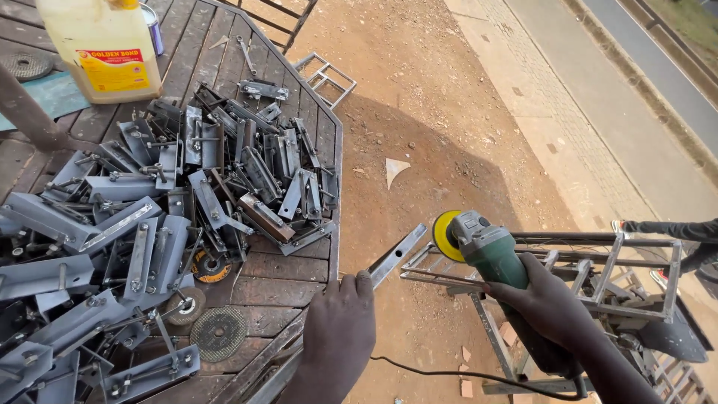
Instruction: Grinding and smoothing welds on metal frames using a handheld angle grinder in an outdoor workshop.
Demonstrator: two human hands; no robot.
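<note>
Left hand (pixel 338 329): grip wrapped around the near end of a flat metal strip (pixel 395 254), knuckles up, right at the counter edge.
Metal strip: pokes out up and to the right from that grip, past the counter (pixel 288 278), far end hanging over the dirt just short of the grinder disc.
Right hand (pixel 550 307): grip closed round the body of a green angle grinder (pixel 488 251), off to the right of the left hand.
Grinder: yellow guard and disc point toward the strip's free end; can't tell if they touch. Black cord (pixel 441 369) trails on the ground below both hands.
Under the grinder: a welded metal frame (pixel 598 273).
Left of the left hand: big heap of grey brackets (pixel 149 217) on the counter, plus loose grinding discs (pixel 218 333) just beside the wrist.
Far back: yellowish jerrycan (pixel 101 49).
</note>
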